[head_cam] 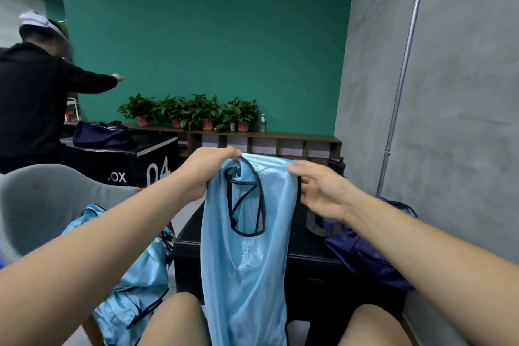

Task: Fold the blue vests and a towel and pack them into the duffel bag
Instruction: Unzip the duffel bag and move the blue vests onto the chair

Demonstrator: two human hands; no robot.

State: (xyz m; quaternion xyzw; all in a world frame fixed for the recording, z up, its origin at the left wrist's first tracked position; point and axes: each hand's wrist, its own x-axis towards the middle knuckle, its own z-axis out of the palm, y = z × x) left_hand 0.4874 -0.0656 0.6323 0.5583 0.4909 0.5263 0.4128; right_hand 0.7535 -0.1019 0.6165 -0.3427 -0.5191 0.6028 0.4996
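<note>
Seated view, knees at the bottom edge. Low black box-shaped counter [306,250] directly ahead. Grey upholstered chair [50,199] to the left of it. Light blue mesh vest with navy trim [247,261] is held up in the air between the person and the counter. It hangs full length, unfolded, and its lower part drops between the knees. Heap of further light blue mesh vests [132,284] is draped over the chair's front edge, crumpled, none folded; count not readable. Navy fabric duffel bag [362,250] lies slumped at the right end of the counter. Its opening is not clearly shown and nothing is seen inside. Left hand [209,166] pinches the vest's top left corner at the shoulder strap, fingers closed on the trim. Right hand [320,191] holds the top right edge, thumb over the fabric and fingers curled behind it. No towel visible. Judgement: early stage. The held vest is being squared up for a first fold. Left to do: fold this vest and the heap, find and fold the towel, pack everything.
</note>
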